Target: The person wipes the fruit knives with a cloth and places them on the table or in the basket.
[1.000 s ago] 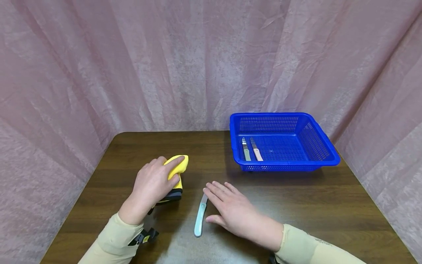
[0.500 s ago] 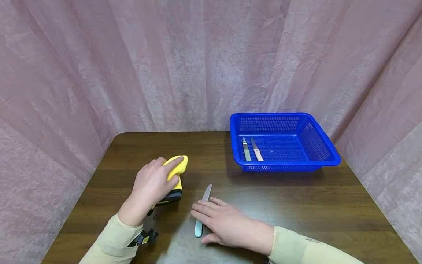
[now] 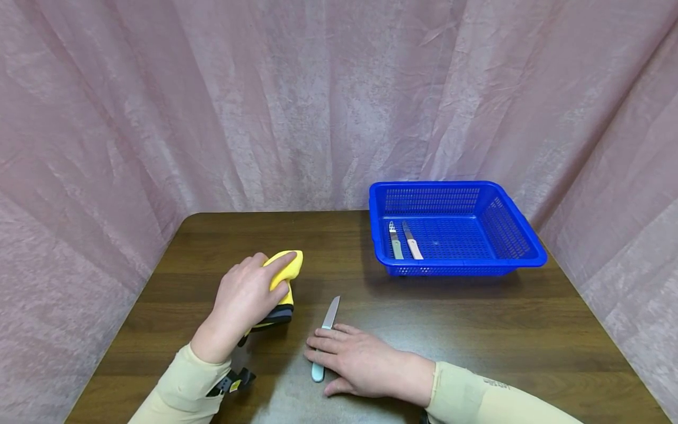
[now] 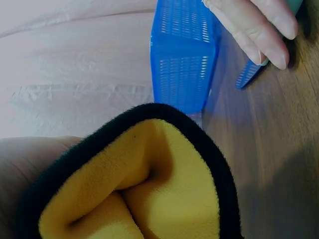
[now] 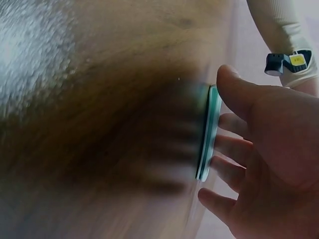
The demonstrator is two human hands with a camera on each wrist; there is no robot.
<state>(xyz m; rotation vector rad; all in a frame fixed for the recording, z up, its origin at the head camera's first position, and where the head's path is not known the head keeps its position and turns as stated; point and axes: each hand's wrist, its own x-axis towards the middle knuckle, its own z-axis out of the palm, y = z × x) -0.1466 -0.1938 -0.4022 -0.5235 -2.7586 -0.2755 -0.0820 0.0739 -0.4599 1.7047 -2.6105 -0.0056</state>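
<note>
My left hand [image 3: 241, 300] grips a folded yellow cloth [image 3: 288, 272] with black and grey edging at the table's left. In the left wrist view the black-edged yellow cloth [image 4: 184, 174] fills the lower middle. A knife with a pale blue handle [image 3: 318, 372] lies on the table, its bare blade [image 3: 331, 312] pointing away from me. Across that handle lies my right hand [image 3: 365, 362], palm down, fingers loosely extended. In the right wrist view the fingers reach to the handle [image 5: 209, 134], and the thumb [image 5: 234, 92] is near one end of it.
A blue plastic basket [image 3: 461, 262] stands at the back right. Inside, along its left side, lie a green-handled tool [image 3: 396, 249] with a metal blade and a pink-handled knife [image 3: 415, 249]. Pink curtains [image 3: 339, 106] hang around the brown wooden table [image 3: 238, 232].
My right hand has moved left and toward me, from beside the blade to over the knife's handle. The left hand and cloth have stayed nearly still.
</note>
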